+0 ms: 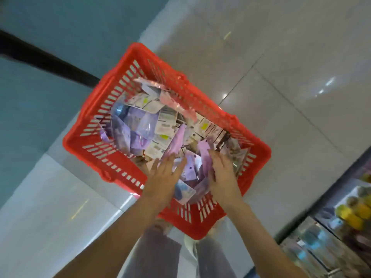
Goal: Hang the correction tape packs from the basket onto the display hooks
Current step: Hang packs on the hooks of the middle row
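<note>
View from above, looking straight down. A red plastic slotted shopping basket (88, 115) sits on a pale glossy tiled floor (281, 57). It is heaped with correction tape packs (152, 125): flat card-backed packets in lilac, white and pale pink, lying jumbled at all angles inside the basket.

Two bare arms reach down from the bottom of the view into the near end of the basket. The left hand (163, 175) has its fingers straight and spread, hovering over or just touching the top packs, holding nothing. The right hand (223, 175), beside it, also has its fingers mostly straight, resting against lilac packs; motion blur softens the view, but no pack looks gripped.

Below the arms are the person's grey trouser legs. At the lower right edge is a blurred store shelf (341, 217) with yellow goods. No display hooks are in view.

The step in hand appears to be picking packs out of the basket, at the very start of a grasp. Many packs remain, so the task looks far from done. The next move likely calls for closing the fingers round one or a few packs, lifting them clear of the heap, and finding the hang hole at the top of each card.
</note>
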`<state>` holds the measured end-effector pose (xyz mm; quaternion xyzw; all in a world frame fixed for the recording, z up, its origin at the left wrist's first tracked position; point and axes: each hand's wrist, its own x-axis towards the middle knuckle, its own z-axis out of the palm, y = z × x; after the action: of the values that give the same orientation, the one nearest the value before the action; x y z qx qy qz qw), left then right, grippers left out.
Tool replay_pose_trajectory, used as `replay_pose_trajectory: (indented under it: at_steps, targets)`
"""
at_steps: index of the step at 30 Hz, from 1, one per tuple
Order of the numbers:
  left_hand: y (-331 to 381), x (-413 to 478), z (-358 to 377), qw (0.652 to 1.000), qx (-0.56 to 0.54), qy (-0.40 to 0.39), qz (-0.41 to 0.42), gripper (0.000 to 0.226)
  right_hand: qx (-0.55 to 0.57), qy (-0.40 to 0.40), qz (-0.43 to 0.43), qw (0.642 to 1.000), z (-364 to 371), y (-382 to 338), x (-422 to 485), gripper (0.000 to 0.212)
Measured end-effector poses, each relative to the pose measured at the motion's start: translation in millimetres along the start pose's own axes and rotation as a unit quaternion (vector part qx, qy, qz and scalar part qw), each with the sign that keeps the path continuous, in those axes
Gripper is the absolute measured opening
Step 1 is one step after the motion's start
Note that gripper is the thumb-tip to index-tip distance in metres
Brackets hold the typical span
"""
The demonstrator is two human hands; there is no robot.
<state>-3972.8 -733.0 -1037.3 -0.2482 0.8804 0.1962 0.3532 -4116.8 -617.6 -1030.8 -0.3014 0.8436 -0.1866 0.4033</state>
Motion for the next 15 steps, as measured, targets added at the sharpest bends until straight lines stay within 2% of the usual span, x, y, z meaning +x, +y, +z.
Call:
replay_pose_trajectory:
  at_steps: [2,5,7,11,13,15]
  targets:
    - [-2,18,10,0.999,0.037,-0.022,0.001,0.121,-0.032,0.037,-0.017,0.999,14,4,25,0.058]
    - [-12,37,12,0.998,0.026,-0.046,0.023,0.083,-0.136,-0.009,0.036,0.99,31,8,51,0.073]
    - [-22,38,5,0.997,0.018,-0.054,0.055,0.067,-0.126,-0.015,0.053,0.991,35,6,60,0.074]
    - [-36,22,-3,0.993,-0.054,-0.075,0.078,0.059,0.04,0.022,0.02,0.999,20,-9,54,0.076]
    - [-34,9,-18,0.99,-0.112,-0.055,0.058,0.052,0.134,0.037,0.003,0.99,8,-19,42,0.079]
    - [-30,-7,-41,0.981,-0.188,-0.034,0.0,0.055,0.202,0.077,-0.007,0.976,-11,-36,28,0.081]
